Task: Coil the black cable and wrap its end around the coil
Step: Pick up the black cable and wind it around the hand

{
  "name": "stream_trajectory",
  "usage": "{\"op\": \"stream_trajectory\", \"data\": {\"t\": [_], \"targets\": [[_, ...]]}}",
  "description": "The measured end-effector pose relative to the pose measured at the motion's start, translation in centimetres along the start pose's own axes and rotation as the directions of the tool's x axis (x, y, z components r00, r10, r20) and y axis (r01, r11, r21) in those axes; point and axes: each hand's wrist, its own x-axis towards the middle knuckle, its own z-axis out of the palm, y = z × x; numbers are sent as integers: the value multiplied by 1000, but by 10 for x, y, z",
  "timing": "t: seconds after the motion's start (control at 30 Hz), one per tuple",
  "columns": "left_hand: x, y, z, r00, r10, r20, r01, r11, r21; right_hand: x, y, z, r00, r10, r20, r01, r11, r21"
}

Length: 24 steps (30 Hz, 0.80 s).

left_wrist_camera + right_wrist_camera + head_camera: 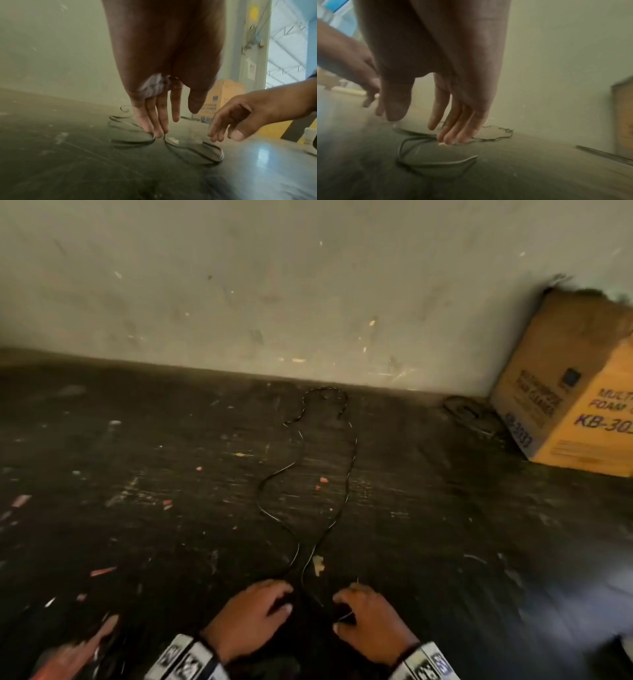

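Note:
A thin black cable (356, 448) lies on the dark floor as one long, narrow loop. It runs from near the wall back to my hands. My left hand (274, 601) reaches down with straight fingers. In the left wrist view its fingertips (154, 132) touch the cable (221, 155) on the floor. My right hand (346, 607) hovers just to the right, fingers loosely extended and gripping nothing. In the right wrist view its fingertips (452, 139) come down at a cable bend (464, 160). The cable ends near the hands are hard to make out.
A yellow cardboard box (565, 405) stands against the pale wall (308, 285) at the far right. A second dark coil (469, 412) lies beside it. Small scraps and debris litter the floor (154, 474). A blurred reddish shape sits at the bottom left edge.

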Motion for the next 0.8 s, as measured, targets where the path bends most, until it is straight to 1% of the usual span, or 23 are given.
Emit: {"op": "stream_trajectory", "data": {"t": [0.07,0.1,0.13,0.23,0.33,0.37,0.4,0.43,0.47,0.5,0.53,0.57,0.63,0.67,0.73,0.77,0.8], "targets": [[18,-4,10,999,-15,43,15,1000,4,11,-3,8,997,-21,77,32,990,-139],[25,-4,15,997,-25,71,24,1000,15,17,-3,12,996,-20,90,37,980,-194],[28,-2,17,996,-29,81,28,999,16,21,-3,15,997,-31,72,47,974,-224],[37,-9,33,999,-24,24,25,999,-24,28,-3,27,998,-48,40,57,960,-274],[37,-9,38,997,-63,-43,57,991,-125,27,-1,35,997,-72,-1,68,954,-291],[38,-8,37,997,-73,-41,65,985,-160,27,-1,35,997,-82,-6,77,963,-259],[36,-4,36,996,-80,-28,74,979,-188,25,0,35,996,-83,-20,79,983,-163],[37,-2,34,995,-94,-21,87,971,-221,25,2,33,997,-66,-42,65,997,-28],[37,1,32,994,-109,-17,101,958,-269,23,2,29,997,-47,-69,55,991,124],[37,5,30,991,-130,-23,115,934,-338,20,2,24,992,-37,-122,67,966,250],[37,9,27,989,-150,-19,127,894,-431,16,0,18,984,-40,-176,98,936,337],[36,16,24,987,-160,-6,132,833,-537,11,-3,14,974,-58,-217,142,907,397],[31,31,15,990,-140,-8,92,697,-711,1,-15,4,953,-110,-283,237,852,467],[28,39,10,990,-130,-48,48,650,-759,-5,-19,-1,936,-136,-325,287,831,478],[19,53,-4,979,-132,-154,-44,604,-796,-10,-19,-11,892,-143,-430,359,801,479],[15,59,-11,974,-126,-189,-78,593,-801,-11,-17,-19,857,-132,-498,386,805,451],[10,64,-19,975,-107,-197,-101,574,-812,-12,-14,-27,819,-126,-560,399,826,399]]}}
